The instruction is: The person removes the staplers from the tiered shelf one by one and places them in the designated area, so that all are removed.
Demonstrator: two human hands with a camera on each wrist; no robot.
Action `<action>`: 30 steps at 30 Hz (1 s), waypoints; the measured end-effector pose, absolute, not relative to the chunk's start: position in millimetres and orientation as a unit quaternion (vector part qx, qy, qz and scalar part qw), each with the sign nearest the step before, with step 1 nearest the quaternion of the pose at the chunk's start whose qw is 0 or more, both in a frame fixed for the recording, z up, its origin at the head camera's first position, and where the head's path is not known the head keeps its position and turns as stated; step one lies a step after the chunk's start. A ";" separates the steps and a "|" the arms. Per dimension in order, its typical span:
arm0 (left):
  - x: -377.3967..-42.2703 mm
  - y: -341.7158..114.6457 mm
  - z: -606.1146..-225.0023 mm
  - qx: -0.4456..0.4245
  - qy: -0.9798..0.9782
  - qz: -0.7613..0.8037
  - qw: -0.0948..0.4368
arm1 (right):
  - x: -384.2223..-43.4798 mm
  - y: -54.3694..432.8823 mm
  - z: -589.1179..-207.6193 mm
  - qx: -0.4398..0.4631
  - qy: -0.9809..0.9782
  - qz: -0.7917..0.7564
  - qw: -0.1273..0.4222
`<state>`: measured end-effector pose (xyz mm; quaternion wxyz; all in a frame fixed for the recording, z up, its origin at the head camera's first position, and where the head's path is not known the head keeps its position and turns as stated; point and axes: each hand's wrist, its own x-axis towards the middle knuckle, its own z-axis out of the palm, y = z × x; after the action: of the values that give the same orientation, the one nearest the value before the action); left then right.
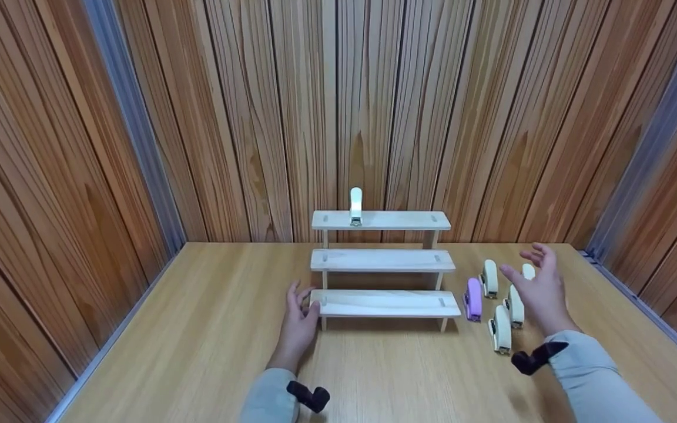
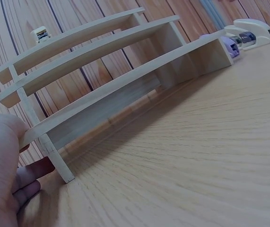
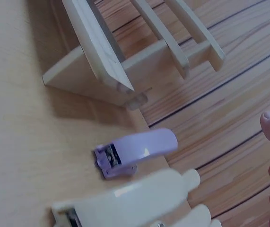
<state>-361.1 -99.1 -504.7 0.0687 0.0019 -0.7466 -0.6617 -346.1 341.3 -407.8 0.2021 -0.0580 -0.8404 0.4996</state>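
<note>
A three-step wooden display shelf [image 1: 388, 260] stands on the table near the back wall. My left hand [image 1: 300, 324] holds the left end of its lowest step; in the left wrist view, fingers [image 2: 28, 175] reach below the board beside the leg. One white stapler [image 1: 356, 202] stands on the top step, left of its middle. To the right of the shelf, a purple stapler [image 1: 472, 299] and several cream staplers [image 1: 500, 330] stand on the table. My right hand [image 1: 543, 292] hovers over the cream ones with fingers spread and holds nothing, partly hiding a rear stapler [image 1: 528, 271].
The wooden tabletop [image 1: 215, 329] ends at a wood-panelled back wall [image 1: 244, 117]. Panelled side walls meet it at grey corner strips [image 1: 138, 117]. A black wrist mount [image 1: 541, 356] sits on each sleeve.
</note>
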 end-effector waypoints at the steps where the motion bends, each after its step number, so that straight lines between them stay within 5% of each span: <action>1: -361.2 -99.3 -504.6 0.003 -0.747 -0.662 0.067 | -348.2 337.2 -406.4 -0.051 -0.841 0.499 0.203; 17: -360.3 -96.8 -505.4 -0.008 -0.748 -0.657 0.089 | -384.5 264.6 -375.1 0.031 -0.850 0.477 0.222; 30: -361.7 -98.7 -506.3 -0.014 -0.746 -0.660 0.085 | -414.8 202.9 -360.0 0.053 -0.851 0.488 0.184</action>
<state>-361.7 -98.7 -506.3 0.0851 -0.0144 -0.7460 -0.6603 -414.8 202.9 -360.0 0.1843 0.0532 -0.8514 0.4882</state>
